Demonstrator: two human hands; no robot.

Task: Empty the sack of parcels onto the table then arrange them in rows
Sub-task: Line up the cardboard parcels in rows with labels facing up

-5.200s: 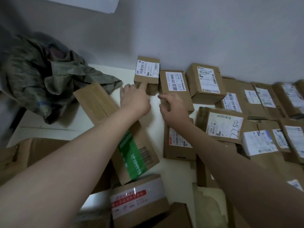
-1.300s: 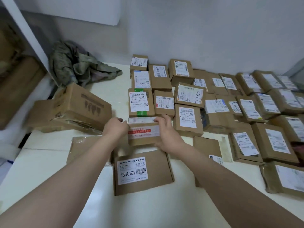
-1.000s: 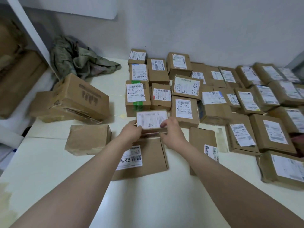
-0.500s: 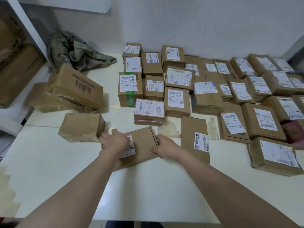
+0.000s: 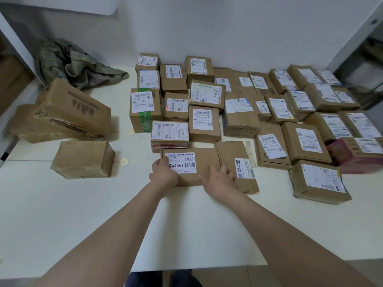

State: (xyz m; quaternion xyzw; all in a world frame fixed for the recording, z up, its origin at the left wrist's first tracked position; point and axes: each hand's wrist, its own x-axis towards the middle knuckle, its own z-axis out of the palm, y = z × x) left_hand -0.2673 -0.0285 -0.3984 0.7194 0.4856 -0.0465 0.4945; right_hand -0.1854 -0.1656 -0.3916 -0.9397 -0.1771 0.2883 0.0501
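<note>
A flat brown box labelled 12V4A-5525 (image 5: 199,162) lies squared up in front of the red-taped parcel (image 5: 170,134) and beside another flat box (image 5: 234,154). My left hand (image 5: 164,172) grips its left front corner. My right hand (image 5: 219,178) lies flat on its right front part, fingers spread. Several labelled cardboard parcels (image 5: 204,121) stand in rows from the middle of the cream table (image 5: 103,214) to its right side. The empty green sack (image 5: 68,63) lies crumpled at the back left corner.
Loose boxes sit on the left: a large tilted carton (image 5: 72,108) resting on a flatter one (image 5: 24,127), and a plain brown box (image 5: 83,159) in front. A maroon parcel (image 5: 350,156) sits at the right edge. The wall runs right behind the back row.
Both hands set the red-taped parcel into the rows, then took the flat 12V4A-5525 box, turned it straight and slid it forward against the rows.
</note>
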